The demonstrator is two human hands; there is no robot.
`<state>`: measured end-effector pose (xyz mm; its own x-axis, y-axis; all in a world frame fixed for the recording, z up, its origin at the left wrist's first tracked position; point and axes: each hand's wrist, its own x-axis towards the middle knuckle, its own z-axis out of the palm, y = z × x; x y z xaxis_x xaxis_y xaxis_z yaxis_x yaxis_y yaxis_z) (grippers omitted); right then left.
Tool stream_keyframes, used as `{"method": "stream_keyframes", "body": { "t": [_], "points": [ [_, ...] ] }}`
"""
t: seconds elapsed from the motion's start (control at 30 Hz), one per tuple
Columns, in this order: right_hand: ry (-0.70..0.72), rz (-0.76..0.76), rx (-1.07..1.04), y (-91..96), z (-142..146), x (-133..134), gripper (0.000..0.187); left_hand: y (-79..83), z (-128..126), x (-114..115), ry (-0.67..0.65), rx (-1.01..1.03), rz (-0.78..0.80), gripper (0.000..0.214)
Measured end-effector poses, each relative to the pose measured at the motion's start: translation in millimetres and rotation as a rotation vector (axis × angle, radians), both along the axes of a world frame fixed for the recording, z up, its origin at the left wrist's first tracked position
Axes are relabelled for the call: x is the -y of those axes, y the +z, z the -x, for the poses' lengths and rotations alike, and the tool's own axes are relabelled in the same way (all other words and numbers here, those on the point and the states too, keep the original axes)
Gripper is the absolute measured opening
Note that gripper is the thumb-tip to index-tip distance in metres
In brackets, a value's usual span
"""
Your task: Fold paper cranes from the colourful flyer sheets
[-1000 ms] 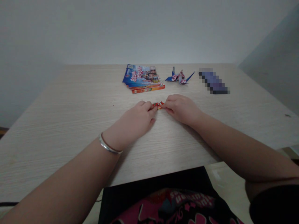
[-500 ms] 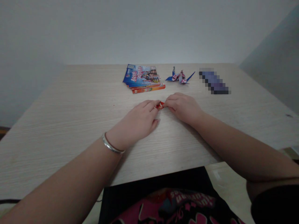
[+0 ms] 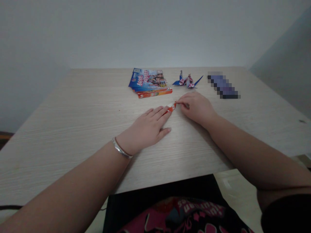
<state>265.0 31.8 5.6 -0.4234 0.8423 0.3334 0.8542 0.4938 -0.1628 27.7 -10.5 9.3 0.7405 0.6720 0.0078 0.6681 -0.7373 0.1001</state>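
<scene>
Folded paper [image 3: 172,107], one piece, orange and white: on the desk [image 3: 85,97], at centre, between the hands; small printed marks, too small to read.

Left hand [image 3: 150,127]: spread nearly flat, palm down, fingertips over the left part of the paper, thumb apart on the near side. Silver bracelet [image 3: 121,149] at the wrist.

Right hand [image 3: 198,106]: fingers curled, forefinger reaching the paper's far right tip; cannot tell whether it pinches.

Leaflets [image 3: 148,80], one fanned stack, far side, left of centre: top sheet blue, with large white Chinese characters, a group of people pictured, a square code at the far left corner and smaller white lettering, illegible. Orange edges show beneath on the near side.

Paper cranes [image 3: 191,84], two, blue and white with red-and-white print, right of the leaflets; characters broken by folds.

Dark flat object [image 3: 224,86], far right: blurred into blocks, any label hidden.

Patterned clothing [image 3: 194,217], near edge: black and pink, lettering upside down, only partly visible.
</scene>
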Motion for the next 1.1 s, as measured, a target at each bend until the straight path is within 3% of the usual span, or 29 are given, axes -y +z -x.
{"method": "stream_keyframes", "body": {
  "t": [0.2, 0.4, 0.73, 0.93, 1.1],
  "points": [
    [0.148, 0.050, 0.097, 3.6, 1.0, 4.2, 0.033, 0.9, -1.5, -0.8, 0.006, 0.015, 0.002, 0.063],
    [-0.004, 0.035, 0.160, 5.2, -0.6, 0.0, 0.034, 0.8, -1.9, -2.5, 0.009, 0.032, 0.020, 0.060],
    [-0.128, -0.021, 0.164, 3.4, -6.6, -3.4, 0.035, 2.2, -1.4, -3.5, 0.010, 0.008, 0.028, 0.058],
    [0.134, 0.033, 0.114, 1.3, 3.8, 2.8, 0.044, 0.1, -0.4, -1.2, 0.036, -0.057, 0.040, 0.062],
    [0.110, 0.103, 0.169, 1.4, 15.4, 9.7, 0.045, -8.2, -0.3, 1.7, 0.044, -0.032, -0.012, 0.070]
  ]
}}
